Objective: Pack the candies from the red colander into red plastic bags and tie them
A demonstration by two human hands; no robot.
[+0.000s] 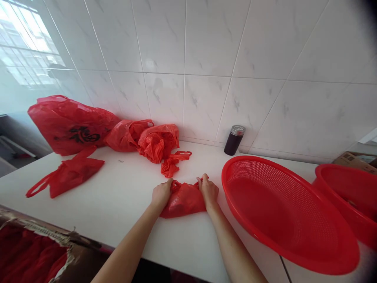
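Note:
A red plastic bag [186, 200] lies on the white table [123, 212] in front of me, bulging a little with contents I cannot make out. My left hand [162, 193] is closed on its left handle. At the other side, my right hand [208, 190] pinches the right handle between thumb and fingers. Just behind the bag rests a crumpled red bag [171, 167], touching neither hand. To the left lies another red bag [75, 173] with its handles stretched out.
Filled red bags [73, 129] line the wall at the back left. A dark thermos [234, 140] stands by the wall. On the right sit a large red plastic basket [256, 230] and a second red basket [330, 188]. An open cardboard box [85, 259] of red material is at lower left.

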